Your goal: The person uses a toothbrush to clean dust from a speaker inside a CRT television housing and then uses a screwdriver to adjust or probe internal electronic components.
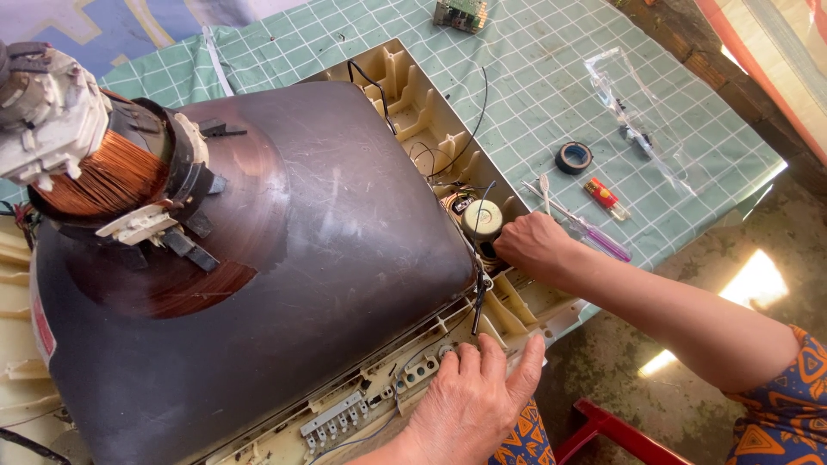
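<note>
At the casing's (534,306) near corner, right hand (532,245) closed around the speaker (481,219); left hand (474,400) flat, fingers open, on the front edge.

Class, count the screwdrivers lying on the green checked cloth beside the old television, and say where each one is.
2: a purple-handled clear screwdriver just beyond the right hand, and a short red-and-yellow screwdriver past it, near the black tape roll.

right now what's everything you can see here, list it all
picture tube: 1, dark grey, face down in the shell
copper coil: 1, on the tube neck
television shell: 1, cream
speaker: 1, round, shell corner
cloth: 1, green checked
tape roll: 1, black
screwdriver: 1, purple handle
circuit board: 1, top edge
stool: 1, red
right hand: beside speaker
left hand: flat on shell edge
</note>
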